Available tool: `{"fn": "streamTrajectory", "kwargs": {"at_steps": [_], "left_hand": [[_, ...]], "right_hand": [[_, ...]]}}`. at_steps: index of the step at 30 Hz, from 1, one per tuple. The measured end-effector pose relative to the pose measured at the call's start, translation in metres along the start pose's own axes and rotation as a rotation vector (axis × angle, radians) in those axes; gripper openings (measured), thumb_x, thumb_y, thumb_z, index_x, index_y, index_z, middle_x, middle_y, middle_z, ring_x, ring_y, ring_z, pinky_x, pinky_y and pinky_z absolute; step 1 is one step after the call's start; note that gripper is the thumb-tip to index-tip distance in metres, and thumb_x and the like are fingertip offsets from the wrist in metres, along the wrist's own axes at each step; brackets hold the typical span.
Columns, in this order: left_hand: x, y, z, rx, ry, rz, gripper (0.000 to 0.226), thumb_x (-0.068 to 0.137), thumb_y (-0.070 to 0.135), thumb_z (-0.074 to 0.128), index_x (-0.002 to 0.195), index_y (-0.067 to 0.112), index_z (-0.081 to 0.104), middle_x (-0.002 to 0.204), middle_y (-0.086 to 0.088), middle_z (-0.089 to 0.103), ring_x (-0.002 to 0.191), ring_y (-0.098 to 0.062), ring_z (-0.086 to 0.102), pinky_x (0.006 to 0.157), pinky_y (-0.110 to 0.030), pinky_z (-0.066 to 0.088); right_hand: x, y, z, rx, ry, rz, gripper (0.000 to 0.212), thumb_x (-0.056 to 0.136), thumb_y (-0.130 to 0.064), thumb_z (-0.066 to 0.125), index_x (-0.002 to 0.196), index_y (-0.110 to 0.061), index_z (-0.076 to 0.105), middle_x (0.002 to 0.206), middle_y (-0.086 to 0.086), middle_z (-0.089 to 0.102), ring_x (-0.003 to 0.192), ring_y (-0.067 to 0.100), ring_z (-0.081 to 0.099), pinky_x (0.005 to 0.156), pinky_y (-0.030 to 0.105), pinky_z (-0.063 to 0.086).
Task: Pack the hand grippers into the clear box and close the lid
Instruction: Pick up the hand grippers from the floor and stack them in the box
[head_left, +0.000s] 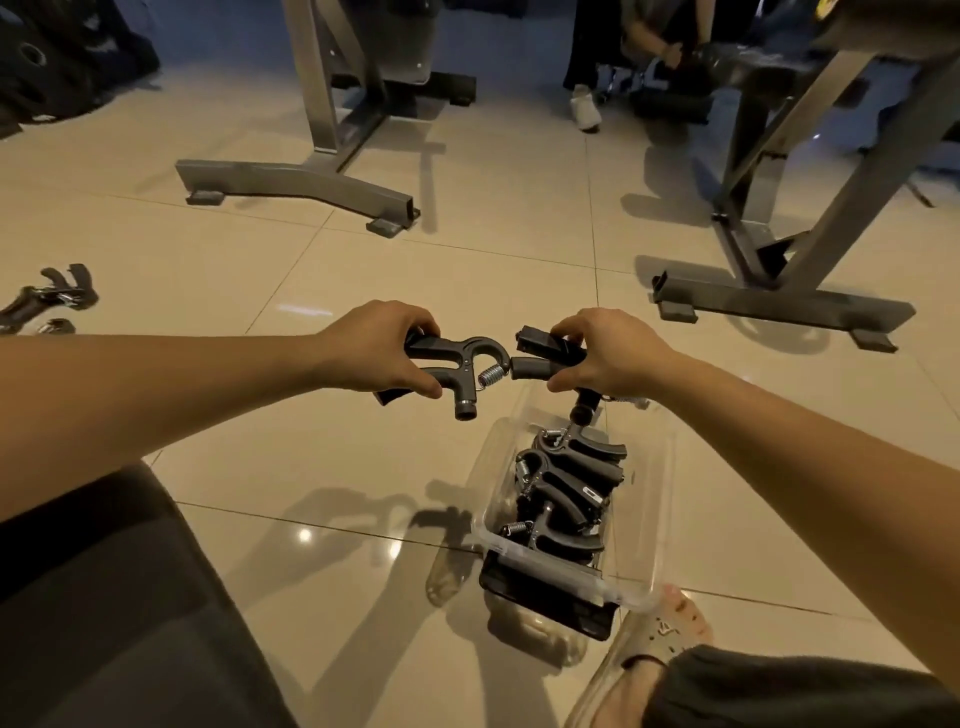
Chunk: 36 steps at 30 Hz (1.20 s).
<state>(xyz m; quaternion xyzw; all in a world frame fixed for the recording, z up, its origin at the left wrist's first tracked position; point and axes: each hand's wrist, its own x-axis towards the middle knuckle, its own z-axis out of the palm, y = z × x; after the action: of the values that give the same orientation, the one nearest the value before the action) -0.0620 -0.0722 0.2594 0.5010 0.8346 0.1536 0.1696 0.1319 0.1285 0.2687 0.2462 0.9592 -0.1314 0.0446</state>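
Note:
My left hand (376, 347) grips a black hand gripper (457, 366) by its handles, with the spring and knob end pointing right. My right hand (610, 353) holds a second black hand gripper (545, 352) by its handles; its knob hangs down below the hand. Both are held above the floor, just beyond the clear box (644, 519). The clear box stands open on the tiles below my right arm and holds several black hand grippers (563, 493) stacked side by side. More hand grippers (57, 296) lie on the floor at far left.
Two grey metal gym frames (311, 182) (779, 291) stand on the tiled floor ahead. A seated person's legs and white shoe (586, 106) are at the back. A dark padded seat (104, 597) is at lower left, and my sandalled foot (660, 639) rests beside the box.

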Motion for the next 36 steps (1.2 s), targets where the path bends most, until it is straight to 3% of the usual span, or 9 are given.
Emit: {"fn": "streamTrajectory", "kwargs": {"at_steps": [7,10,13,19,23,25,29,36], "left_hand": [[-0.006,0.026,0.012,0.055,-0.06,-0.103,0.057,0.064,0.048,0.088,0.111,0.025,0.065,0.1,0.007,0.065,0.088,-0.013,0.062,0.079,-0.035,0.056],[-0.01,0.014,0.017,-0.003,-0.027,-0.144,0.055,0.064,0.047,0.09,0.108,0.027,0.064,0.099,0.01,0.063,0.085,-0.009,0.061,0.071,-0.03,0.052],[-0.011,0.003,0.027,-0.086,0.006,-0.183,0.054,0.063,0.047,0.09,0.106,0.029,0.064,0.099,0.01,0.063,0.083,-0.006,0.06,0.064,-0.026,0.046],[-0.004,0.001,0.057,-0.017,-0.074,-0.148,0.055,0.063,0.049,0.089,0.107,0.029,0.063,0.098,0.009,0.064,0.087,-0.014,0.062,0.07,-0.03,0.049],[0.007,0.009,0.071,-0.017,-0.12,-0.094,0.055,0.065,0.048,0.088,0.109,0.029,0.063,0.097,0.011,0.063,0.087,-0.012,0.061,0.07,-0.029,0.048],[0.011,0.009,0.077,-0.017,-0.14,-0.074,0.055,0.065,0.048,0.088,0.11,0.029,0.062,0.098,0.011,0.064,0.089,-0.013,0.061,0.073,-0.03,0.051],[0.021,0.005,0.08,0.029,-0.162,-0.019,0.055,0.067,0.048,0.086,0.112,0.029,0.061,0.1,0.01,0.064,0.089,-0.013,0.061,0.076,-0.033,0.052],[0.05,-0.012,0.087,0.048,-0.181,0.017,0.054,0.067,0.046,0.086,0.112,0.027,0.063,0.093,0.014,0.062,0.081,-0.003,0.057,0.066,-0.026,0.044]], "right_hand": [[-0.008,0.032,0.027,0.005,-0.104,-0.006,0.062,0.069,-0.052,0.085,0.117,-0.02,0.062,0.103,0.0,0.069,0.089,0.022,0.064,0.082,0.043,0.057],[0.003,0.038,0.045,-0.059,-0.14,0.008,0.063,0.068,-0.056,0.084,0.114,-0.021,0.061,0.101,-0.002,0.068,0.088,0.022,0.063,0.08,0.039,0.056],[0.014,0.047,0.06,-0.038,-0.121,0.078,0.061,0.068,-0.058,0.082,0.112,-0.022,0.06,0.1,-0.002,0.067,0.088,0.021,0.061,0.076,0.036,0.054],[0.021,0.069,0.091,0.107,-0.067,0.289,0.06,0.066,-0.061,0.083,0.098,-0.021,0.051,0.09,-0.005,0.062,0.085,0.021,0.062,0.077,0.039,0.056],[0.018,0.076,0.124,0.116,-0.108,0.392,0.064,0.064,-0.064,0.082,0.099,-0.016,0.058,0.089,0.0,0.064,0.08,0.02,0.061,0.061,0.033,0.047],[0.016,0.078,0.144,0.123,-0.127,0.411,0.067,0.066,-0.064,0.081,0.106,-0.016,0.056,0.095,0.0,0.062,0.086,0.022,0.06,0.063,0.033,0.045],[0.015,0.081,0.175,0.099,-0.159,0.435,0.071,0.066,-0.065,0.08,0.113,-0.019,0.057,0.1,0.0,0.064,0.091,0.023,0.062,0.073,0.036,0.054],[0.022,0.099,0.198,0.099,-0.119,0.505,0.066,0.069,-0.065,0.078,0.109,-0.018,0.054,0.097,0.0,0.065,0.088,0.023,0.063,0.074,0.037,0.055]]}}
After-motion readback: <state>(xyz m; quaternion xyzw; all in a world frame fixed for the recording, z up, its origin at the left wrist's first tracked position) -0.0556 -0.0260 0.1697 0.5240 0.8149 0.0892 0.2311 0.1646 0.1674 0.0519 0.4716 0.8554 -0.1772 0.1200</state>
